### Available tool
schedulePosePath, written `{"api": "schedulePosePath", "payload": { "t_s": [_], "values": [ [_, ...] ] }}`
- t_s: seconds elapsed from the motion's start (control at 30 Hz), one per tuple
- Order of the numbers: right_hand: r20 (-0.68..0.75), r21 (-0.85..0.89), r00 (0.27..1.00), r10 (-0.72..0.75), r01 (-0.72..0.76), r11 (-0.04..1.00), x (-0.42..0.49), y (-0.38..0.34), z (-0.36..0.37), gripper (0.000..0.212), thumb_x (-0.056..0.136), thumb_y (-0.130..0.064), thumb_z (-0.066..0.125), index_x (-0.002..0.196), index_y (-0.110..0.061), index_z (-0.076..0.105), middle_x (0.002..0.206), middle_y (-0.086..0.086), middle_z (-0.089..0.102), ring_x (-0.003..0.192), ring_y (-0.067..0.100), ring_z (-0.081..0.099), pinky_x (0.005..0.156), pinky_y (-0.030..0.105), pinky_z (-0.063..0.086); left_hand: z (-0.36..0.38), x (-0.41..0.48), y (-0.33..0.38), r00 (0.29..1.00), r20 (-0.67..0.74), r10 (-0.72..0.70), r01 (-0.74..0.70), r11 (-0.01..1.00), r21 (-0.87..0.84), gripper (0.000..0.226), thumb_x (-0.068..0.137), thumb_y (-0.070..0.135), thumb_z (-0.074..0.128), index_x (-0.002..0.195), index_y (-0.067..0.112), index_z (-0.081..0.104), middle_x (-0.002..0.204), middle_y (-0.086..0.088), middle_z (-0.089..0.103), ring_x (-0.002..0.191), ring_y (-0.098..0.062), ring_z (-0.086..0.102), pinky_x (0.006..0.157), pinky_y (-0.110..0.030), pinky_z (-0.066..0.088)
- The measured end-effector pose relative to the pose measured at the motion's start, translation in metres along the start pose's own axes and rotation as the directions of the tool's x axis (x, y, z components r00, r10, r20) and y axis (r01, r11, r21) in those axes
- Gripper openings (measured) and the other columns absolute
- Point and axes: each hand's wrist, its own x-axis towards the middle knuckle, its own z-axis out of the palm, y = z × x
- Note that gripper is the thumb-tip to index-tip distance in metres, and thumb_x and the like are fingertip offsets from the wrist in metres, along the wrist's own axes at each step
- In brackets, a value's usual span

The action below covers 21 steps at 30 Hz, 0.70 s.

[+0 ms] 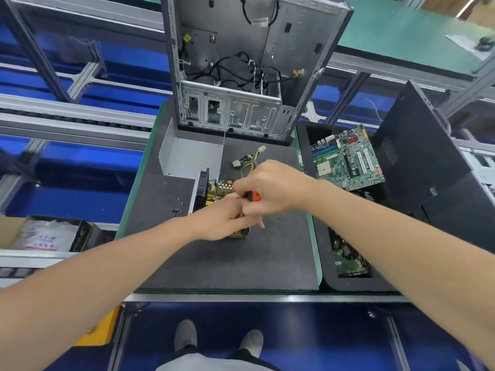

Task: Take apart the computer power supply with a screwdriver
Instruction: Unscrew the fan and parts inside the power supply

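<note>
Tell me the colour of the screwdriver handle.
The screwdriver handle is orange and black; head view.

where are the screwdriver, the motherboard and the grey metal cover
screwdriver (254, 196): head view, on the orange part of its handle
motherboard (348, 159): head view, middle of the green board
grey metal cover (187, 156): head view, on its flat inner face

Bare mat (227, 263) nearside; power supply (215, 191) centre, computer case (235, 36) behind, tray (325, 279) right.

Right hand (273, 188) grips screwdriver (254, 196) over power supply (214, 191).
</note>
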Motion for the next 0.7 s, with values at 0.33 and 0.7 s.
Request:
{"api": "schedulePosePath", "payload": {
  "t_s": [0.33,0.7],
  "values": [
    [-0.220,0.016,0.642,0.735,-0.751,0.660,0.014,-0.047,0.031,0.022,0.090,-0.029,0.058,0.077,-0.018,0.045,0.060,-0.001,0.027,0.065,0.032,0.043,0.060,0.034,0.035,0.005,-0.002,0.010,0.995,-0.101,0.002,-0.011,0.996,-0.087,0.041,0.102,0.032,0.050,0.084,0.069,0.053,0.085,0.047,0.054,0.079,0.020,0.051,0.069,0.000,0.036],
    [-0.033,0.041,0.993,0.116,-0.115,0.993,-0.004,-0.009,0.004,0.013,0.076,-0.024,0.063,0.071,-0.021,0.051,0.050,-0.008,0.039,0.052,0.026,0.045,0.050,0.031,0.037,0.009,-0.002,-0.006,0.997,-0.072,0.019,-0.022,0.999,-0.042,0.028,0.110,0.040,0.048,0.108,0.035,0.075,0.121,0.005,0.059,0.120,-0.006,0.052,0.102,-0.018,0.041]
  ]
}}
